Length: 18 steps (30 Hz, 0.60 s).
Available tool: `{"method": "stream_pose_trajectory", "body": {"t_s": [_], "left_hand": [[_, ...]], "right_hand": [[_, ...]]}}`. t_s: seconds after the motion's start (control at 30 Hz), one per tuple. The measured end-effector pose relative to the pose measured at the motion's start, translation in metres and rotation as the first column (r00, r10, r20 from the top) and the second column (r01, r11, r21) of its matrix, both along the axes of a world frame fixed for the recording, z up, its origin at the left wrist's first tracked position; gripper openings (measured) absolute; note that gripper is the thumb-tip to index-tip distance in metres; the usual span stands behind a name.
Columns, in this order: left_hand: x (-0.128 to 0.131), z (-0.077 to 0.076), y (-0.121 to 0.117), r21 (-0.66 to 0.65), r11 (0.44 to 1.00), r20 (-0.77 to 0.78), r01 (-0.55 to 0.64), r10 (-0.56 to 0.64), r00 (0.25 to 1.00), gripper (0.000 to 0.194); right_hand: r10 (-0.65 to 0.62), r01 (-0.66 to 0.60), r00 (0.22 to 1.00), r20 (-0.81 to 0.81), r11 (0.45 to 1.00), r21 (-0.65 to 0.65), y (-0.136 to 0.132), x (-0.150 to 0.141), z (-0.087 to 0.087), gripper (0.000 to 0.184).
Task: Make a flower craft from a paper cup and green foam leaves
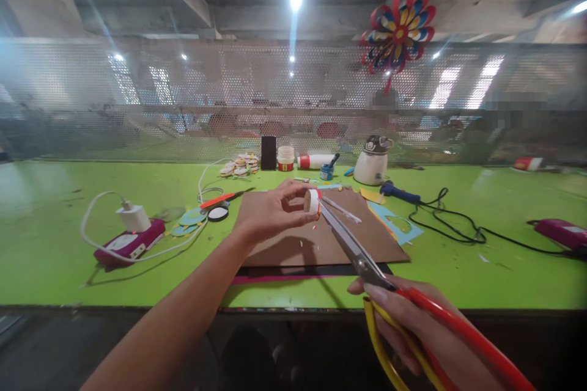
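Note:
My left hand (268,212) pinches a short white ring with a red edge, which looks like a paper cup piece (313,200), above a brown cardboard sheet (275,247). My right hand (408,311) grips scissors (355,253) by their red and yellow handles. The blades point up and left, and their tips meet the ring's red edge; whether they are cutting into it I cannot tell. A thin pale strip (342,210) shows just right of the ring, over the cardboard.
A corded blue-handled tool (400,193) lies right of the cardboard. At left are a purple power strip (117,250) with a charger (132,218) and an orange knife (216,200). A phone (268,153), stacked cups (285,159) and a bottle (370,165) stand behind.

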State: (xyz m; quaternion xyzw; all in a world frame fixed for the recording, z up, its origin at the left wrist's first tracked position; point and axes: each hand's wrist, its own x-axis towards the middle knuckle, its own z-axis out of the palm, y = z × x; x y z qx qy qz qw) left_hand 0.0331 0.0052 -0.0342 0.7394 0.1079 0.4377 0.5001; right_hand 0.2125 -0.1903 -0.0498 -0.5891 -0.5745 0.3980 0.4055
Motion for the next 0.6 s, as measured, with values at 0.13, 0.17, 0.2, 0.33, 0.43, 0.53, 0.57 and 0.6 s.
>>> {"method": "stream_pose_trajectory", "body": {"t_s": [0.13, 0.17, 0.2, 0.33, 0.43, 0.53, 0.57, 0.6], "left_hand": [[-0.004, 0.004, 0.001, -0.082, 0.997, 0.017, 0.001, 0.000, 1.000, 0.042], [-0.005, 0.006, 0.001, -0.115, 0.993, 0.020, 0.010, -0.008, 1.000, 0.042], [-0.007, 0.008, 0.001, -0.148, 0.989, 0.024, 0.024, -0.021, 0.999, 0.043], [-0.009, 0.013, -0.002, -0.218, 0.974, 0.040, 0.055, -0.047, 0.998, 0.051], [-0.008, 0.012, -0.005, -0.223, 0.973, 0.040, 0.050, -0.042, 0.998, 0.051], [-0.007, 0.011, -0.006, -0.222, 0.972, 0.021, 0.076, -0.073, 0.997, 0.051], [-0.007, 0.010, -0.007, -0.218, 0.972, 0.013, 0.091, -0.091, 0.996, 0.051], [-0.007, 0.010, -0.007, -0.214, 0.971, 0.008, 0.110, -0.111, 0.994, 0.052]], "right_hand": [[-0.212, 0.213, 0.976, -0.040, 0.977, 0.020, -0.001, 0.005, -0.001, 0.054], [-0.266, 0.267, 0.963, -0.041, 0.963, 0.030, -0.002, 0.008, -0.001, 0.049], [-0.299, 0.300, 0.954, -0.037, 0.953, 0.038, -0.002, 0.012, -0.001, 0.045], [-0.214, 0.211, 0.974, 0.077, 0.977, 0.041, -0.006, 0.028, -0.003, 0.038], [-0.105, 0.082, 0.951, 0.292, 0.993, 0.090, -0.007, 0.035, -0.005, 0.035], [-0.089, -0.010, 0.867, 0.490, 0.980, 0.197, -0.003, 0.038, -0.004, 0.030], [-0.095, -0.029, 0.844, 0.528, 0.975, 0.222, -0.001, 0.039, -0.003, 0.029], [-0.097, -0.044, 0.827, 0.554, 0.971, 0.237, 0.000, 0.040, -0.002, 0.029]]}}
